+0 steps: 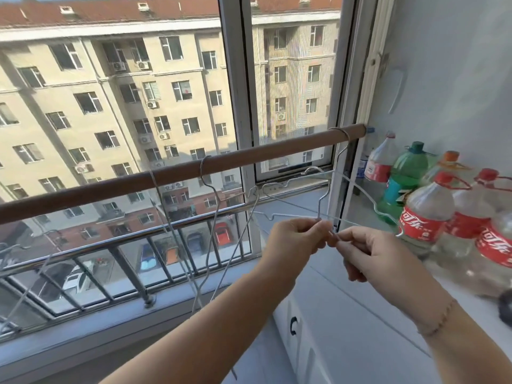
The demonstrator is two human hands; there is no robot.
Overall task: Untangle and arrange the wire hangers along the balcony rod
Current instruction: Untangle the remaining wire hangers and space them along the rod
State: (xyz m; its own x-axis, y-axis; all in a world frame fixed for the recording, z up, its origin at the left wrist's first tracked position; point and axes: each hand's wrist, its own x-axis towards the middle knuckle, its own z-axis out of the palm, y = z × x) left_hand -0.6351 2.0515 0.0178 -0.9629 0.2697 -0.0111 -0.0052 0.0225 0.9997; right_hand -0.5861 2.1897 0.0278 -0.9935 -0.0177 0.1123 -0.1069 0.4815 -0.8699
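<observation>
My left hand (299, 235) and right hand (368, 254) meet at about 5 o'clock in my view. Each pinches thin wire between thumb and fingertips with the other fingers loosely curled, and the two pinches sit just beside each other on the tangled hangers (293, 205). The balcony rod (155, 180) runs above them from 9 o'clock up to 1 o'clock. A middle hanger (201, 170) hooks the rod near its centre and hangs down. An end hanger (348, 137) hooks it at the 1 o'clock end, and its wire seems to cross what I hold, though I cannot tell exactly where they interlock.

To do this well, I judge one hand should pin its wire firmly while the other turns its wire slowly, tracing the crossing out rather than tugging. Wire this thin would likely bend or lock tighter under a pull. The cola bottles (424, 217) stand on the bench (476, 303) at 3 o'clock, near the loose wire, so small movements toward the window seem wise.
</observation>
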